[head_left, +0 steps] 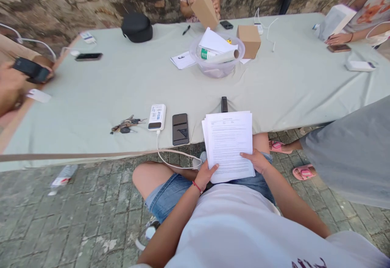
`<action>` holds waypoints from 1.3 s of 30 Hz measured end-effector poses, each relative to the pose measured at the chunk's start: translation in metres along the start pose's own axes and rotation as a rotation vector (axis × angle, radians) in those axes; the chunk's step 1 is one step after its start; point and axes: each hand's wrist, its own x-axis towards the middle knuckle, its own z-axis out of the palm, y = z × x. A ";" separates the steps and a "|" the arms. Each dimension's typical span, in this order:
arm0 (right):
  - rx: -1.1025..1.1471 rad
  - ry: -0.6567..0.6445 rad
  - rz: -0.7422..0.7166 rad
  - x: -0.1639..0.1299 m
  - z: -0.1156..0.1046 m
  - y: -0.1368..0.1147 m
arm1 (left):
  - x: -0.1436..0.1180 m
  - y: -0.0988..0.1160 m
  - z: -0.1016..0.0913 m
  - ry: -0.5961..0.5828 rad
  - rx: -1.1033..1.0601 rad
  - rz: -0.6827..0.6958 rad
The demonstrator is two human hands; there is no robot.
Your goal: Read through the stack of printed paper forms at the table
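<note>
White printed paper stack rests on your lap, both hands clamped on it: left hand, right hand; sheets squared, none set on the table.

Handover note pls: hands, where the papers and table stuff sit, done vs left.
Left hand: grips the paper stack at its lower left edge.
Right hand: holds the lower right edge. Stack rests on the lap, top edge at the table.
On the table nearby: phone, power bank, keys, bowl with rolled paper.
Done: stack gathered in both hands. Left: nothing laid on the table yet.
</note>
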 end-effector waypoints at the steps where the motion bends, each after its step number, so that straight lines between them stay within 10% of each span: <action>1: -0.012 0.006 -0.018 -0.001 -0.003 -0.003 | 0.004 0.008 0.003 -0.003 0.023 0.057; 10: -0.128 0.100 -0.411 0.013 -0.009 -0.070 | 0.065 0.109 0.048 -0.006 -0.092 0.348; 18: -0.292 0.057 -0.762 0.040 0.010 -0.154 | 0.073 0.197 0.049 -0.024 0.102 0.716; 39: -0.520 0.053 -0.575 0.045 0.022 -0.163 | 0.104 0.145 0.025 0.030 0.496 0.667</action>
